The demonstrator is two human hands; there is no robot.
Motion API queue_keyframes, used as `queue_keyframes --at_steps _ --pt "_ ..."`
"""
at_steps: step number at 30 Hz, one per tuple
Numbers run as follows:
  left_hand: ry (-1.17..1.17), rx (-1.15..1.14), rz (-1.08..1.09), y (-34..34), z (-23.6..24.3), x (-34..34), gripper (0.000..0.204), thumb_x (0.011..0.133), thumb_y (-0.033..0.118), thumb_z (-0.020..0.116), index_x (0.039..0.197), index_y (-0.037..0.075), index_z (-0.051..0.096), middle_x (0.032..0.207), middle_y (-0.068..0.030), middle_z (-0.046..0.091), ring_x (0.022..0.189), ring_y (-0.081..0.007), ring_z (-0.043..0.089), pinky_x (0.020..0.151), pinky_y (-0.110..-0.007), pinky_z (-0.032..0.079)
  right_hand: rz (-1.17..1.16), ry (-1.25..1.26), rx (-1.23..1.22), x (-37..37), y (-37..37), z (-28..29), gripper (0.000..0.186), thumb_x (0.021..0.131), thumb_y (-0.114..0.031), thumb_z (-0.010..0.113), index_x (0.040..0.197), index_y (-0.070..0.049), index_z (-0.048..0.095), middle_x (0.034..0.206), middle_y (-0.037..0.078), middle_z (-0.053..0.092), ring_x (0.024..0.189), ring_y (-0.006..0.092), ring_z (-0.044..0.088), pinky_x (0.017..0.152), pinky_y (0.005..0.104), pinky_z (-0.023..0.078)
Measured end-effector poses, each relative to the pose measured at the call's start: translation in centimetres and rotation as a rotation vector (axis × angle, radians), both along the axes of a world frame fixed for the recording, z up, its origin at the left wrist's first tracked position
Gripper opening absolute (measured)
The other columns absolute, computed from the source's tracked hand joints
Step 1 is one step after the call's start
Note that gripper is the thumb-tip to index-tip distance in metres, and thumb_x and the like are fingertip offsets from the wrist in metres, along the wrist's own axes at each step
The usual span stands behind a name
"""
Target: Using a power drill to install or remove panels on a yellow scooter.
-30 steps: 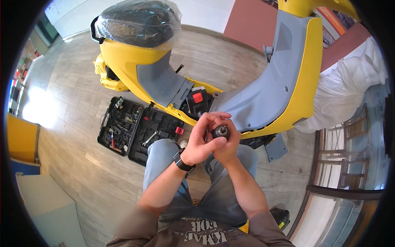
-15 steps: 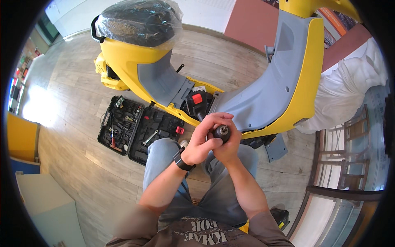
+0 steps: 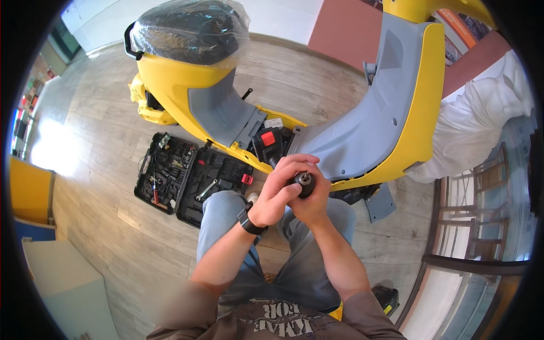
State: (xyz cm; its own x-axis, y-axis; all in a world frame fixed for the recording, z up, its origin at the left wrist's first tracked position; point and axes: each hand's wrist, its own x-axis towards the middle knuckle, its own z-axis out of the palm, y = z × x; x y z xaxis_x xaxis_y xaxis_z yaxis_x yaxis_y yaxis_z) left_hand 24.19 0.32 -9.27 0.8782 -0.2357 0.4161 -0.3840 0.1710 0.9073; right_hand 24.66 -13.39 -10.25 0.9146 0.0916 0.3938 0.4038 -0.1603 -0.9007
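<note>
A black cordless drill (image 3: 305, 185) is held up in front of my knees, its chuck turned toward me. My left hand (image 3: 276, 195) is closed over its left side, thumb beside the chuck. My right hand (image 3: 313, 207) wraps it from the right and below. Both hands touch each other, and they hide most of the drill's body. Past my fingers shows its battery base with a red patch (image 3: 267, 138), in front of the scooter's footwell. The yellow and grey scooter (image 3: 362, 136) stands just beyond my hands.
An opened black tool case (image 3: 190, 181) with a wrench (image 3: 206, 190) and several small tools lies on the floor at left. A grey panel (image 3: 380, 203) rests on the floor at right. Plastic film covers the scooter's seat (image 3: 190, 31). White cloth (image 3: 476, 122) hangs at far right.
The drill has tipped very slightly and its battery base has shifted a little to the left and down. Both hands keep their grip.
</note>
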Motion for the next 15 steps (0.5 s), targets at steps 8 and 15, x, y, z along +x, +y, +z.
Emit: queue_keyframes --at_steps 8,15 --pt "0.2 -0.348 -0.008 -1.3 0.0 -0.8 0.045 0.08 0.005 0.072 0.123 0.004 0.058 0.144 -0.0156 0.057 0.129 -0.0212 0.055 0.11 -0.038 0.045 -0.004 0.034 0.014 -0.1 0.3 -0.4 0.029 0.081 -0.02 0.079 0.1 -0.004 0.066 0.087 0.01 0.074 0.08 0.0199 0.074 0.072 0.0333 0.058" --pt "0.113 -0.164 0.012 -0.8 -0.3 -0.4 0.047 0.085 0.021 0.082 0.123 0.004 0.06 0.146 -0.0193 0.055 0.127 -0.0199 0.056 0.109 -0.037 0.045 0.055 0.205 0.152 -0.2 0.1 -0.5 0.021 0.083 -0.008 0.076 0.097 -0.003 0.062 0.089 0.002 0.068 0.08 0.0107 0.063 0.071 0.0279 0.053"
